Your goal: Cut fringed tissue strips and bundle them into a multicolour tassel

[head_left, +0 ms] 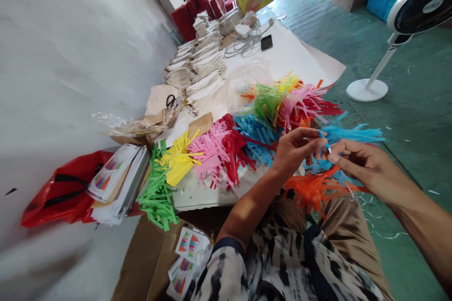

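Observation:
Between my hands is a blue paper tassel [353, 133], its cut strips fanning out to the right. My left hand [298, 146] pinches its narrow twisted end between thumb and fingers. My right hand [363, 160] is closed at the same spot, fingertips on the twist where a small white bit shows; that bit is too small to name. Just below hangs an orange tassel [312, 187] over my lap. Along the table edge to the left lie blue strips [257, 138], red strips [235, 148], pink strips [213, 148], yellow strips [178, 157] and green strips [157, 193].
More coloured tassels [268, 101] are heaped behind my hands on the white table [289, 51]. Stacks of pale paper [208, 87] run along the wall side. A phone [267, 43] lies beside a coiled cable [243, 47]. A white fan [367, 89] stands at right.

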{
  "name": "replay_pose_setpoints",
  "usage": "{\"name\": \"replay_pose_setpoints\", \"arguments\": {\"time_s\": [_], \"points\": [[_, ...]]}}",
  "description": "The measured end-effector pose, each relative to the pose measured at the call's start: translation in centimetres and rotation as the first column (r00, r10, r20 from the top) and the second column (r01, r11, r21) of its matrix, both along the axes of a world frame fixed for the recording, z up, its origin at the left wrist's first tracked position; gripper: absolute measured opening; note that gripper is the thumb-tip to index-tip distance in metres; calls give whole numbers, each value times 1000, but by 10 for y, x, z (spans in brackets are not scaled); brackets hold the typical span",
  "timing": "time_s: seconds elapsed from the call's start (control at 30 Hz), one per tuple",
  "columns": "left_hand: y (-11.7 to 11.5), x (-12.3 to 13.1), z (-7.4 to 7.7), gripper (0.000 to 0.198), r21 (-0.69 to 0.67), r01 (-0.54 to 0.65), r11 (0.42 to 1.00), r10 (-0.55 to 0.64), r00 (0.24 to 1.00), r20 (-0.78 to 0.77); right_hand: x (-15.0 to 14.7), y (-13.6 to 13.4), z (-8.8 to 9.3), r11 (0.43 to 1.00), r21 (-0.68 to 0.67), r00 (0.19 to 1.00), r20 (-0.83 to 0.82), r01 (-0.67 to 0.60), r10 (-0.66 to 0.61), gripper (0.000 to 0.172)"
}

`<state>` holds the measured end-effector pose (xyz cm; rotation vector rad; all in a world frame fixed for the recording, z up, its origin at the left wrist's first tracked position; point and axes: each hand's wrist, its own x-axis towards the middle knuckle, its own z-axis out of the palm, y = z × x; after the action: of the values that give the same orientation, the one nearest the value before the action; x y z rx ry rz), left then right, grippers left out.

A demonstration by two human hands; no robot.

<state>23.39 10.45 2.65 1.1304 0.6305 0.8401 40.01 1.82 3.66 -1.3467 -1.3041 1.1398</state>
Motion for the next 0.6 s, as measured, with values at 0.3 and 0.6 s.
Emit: {"name": "replay_pose_setpoints", "arguments": {"time_s": [0.3, 0.6], "points": [[-4, 3, -14, 53, -52, -48, 997, 51, 997, 56, -4, -2, -19, 987, -157, 960, -266, 41, -82, 38], [-1, -2, -22, 46, -19, -43, 999, 44, 997, 65, -9, 2, -22, 983, -179, 933, -342, 48, -108, 36]]}}
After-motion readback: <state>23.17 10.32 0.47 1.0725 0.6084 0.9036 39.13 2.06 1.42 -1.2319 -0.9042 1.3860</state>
